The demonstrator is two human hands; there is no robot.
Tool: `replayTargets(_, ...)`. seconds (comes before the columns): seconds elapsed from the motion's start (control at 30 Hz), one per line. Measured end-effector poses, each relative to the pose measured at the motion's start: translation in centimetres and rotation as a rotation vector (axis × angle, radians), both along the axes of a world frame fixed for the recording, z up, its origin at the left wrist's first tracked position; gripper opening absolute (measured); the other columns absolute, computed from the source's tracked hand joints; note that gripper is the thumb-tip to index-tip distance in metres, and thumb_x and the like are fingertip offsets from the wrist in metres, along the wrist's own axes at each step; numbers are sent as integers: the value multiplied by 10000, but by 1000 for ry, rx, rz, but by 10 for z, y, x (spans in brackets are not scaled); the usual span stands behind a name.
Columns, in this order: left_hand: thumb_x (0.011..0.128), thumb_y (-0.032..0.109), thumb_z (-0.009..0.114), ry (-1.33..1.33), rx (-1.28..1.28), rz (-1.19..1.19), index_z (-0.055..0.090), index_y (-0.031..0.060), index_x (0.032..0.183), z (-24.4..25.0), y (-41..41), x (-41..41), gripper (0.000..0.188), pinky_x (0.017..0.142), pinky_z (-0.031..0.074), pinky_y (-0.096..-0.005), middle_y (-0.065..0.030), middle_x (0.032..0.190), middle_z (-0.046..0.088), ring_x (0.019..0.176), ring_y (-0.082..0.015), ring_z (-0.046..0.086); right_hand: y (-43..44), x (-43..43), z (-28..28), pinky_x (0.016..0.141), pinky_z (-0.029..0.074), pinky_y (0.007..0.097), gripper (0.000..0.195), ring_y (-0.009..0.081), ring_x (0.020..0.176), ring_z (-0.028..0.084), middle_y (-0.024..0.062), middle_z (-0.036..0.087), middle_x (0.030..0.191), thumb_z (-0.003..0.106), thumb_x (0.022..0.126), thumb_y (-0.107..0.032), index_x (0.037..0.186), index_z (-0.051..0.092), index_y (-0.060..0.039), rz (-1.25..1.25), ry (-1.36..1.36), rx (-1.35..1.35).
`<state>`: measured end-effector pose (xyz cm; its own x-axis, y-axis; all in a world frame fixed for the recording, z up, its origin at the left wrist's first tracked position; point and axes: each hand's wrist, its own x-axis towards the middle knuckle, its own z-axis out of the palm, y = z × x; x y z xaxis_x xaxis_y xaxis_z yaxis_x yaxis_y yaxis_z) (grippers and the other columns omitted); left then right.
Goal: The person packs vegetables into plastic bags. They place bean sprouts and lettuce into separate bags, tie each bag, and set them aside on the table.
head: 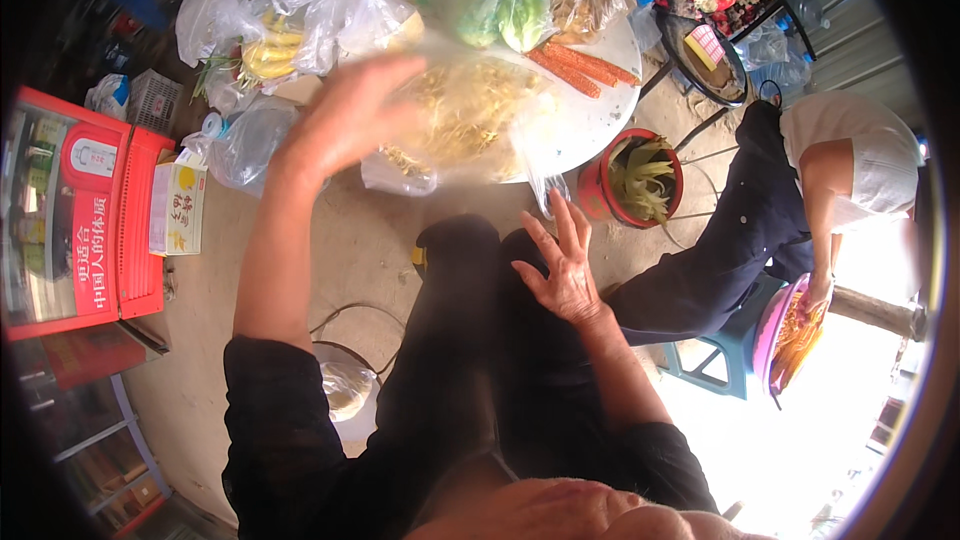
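Note:
My left hand (356,116), blurred, is raised in front of the left part of a round white table (611,116), its fingers apart and nothing seen in it. A pile of pale yellow, stringy food (480,112) lies on the table; a hazy patch in the picture blurs it. My right hand (561,266) is over my right knee with spread fingers, close below a thin clear plastic bag (546,165) at the table's edge. Another clear bag (399,171) with yellowish bits hangs at the near edge. Several orange-red, rough-looking sticks (577,69) lie on the right.
Bags of green vegetables (517,11) and bananas (274,49) crowd the table's far side. A red bucket (630,178) holding leaves stands at its right. Farther right, a person (847,157) bends over a pink basin (780,330). A red display cooler (97,217) is at the left.

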<state>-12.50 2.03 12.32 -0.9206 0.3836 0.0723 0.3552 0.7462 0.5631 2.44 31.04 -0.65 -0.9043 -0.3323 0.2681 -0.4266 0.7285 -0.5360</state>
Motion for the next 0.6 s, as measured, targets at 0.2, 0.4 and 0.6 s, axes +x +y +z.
replayTargets(0.2, 879, 207, 652, 480, 275, 187, 539, -19, 1276, -57, 56, -156, 470, 1001, 436, -364, -172, 1240, 619, 1163, -274, 585, -6, 0, -57, 1041, 371, 486, 621, 396, 1274, 396, 203, 362, 1473, 769, 707, -206, 1264, 557, -30, -24, -100, 70)
replayTargets(0.4, 840, 255, 696, 1140, 88, 328, 538, -69, 1246, -125, 121, -299, 543, 859, 496, -436, -214, 1066, 647, 1000, -339, 634, 2, -10, -64, 1015, 396, 451, 543, 341, 1256, 437, 158, 430, 1437, 754, 712, -194, 1197, 584, -20, -83, -140, 80)
replayTargets(0.6, 810, 271, 669, 539, 166, 275, 631, 75, 1109, -122, 165, -332, 360, 855, 480, -465, -176, 1031, 656, 987, -374, 619, 10, -12, -60, 1000, 408, 448, 543, 342, 1233, 456, 162, 466, 1396, 744, 721, -197, 1203, 580, -7, -175, -157, 120)
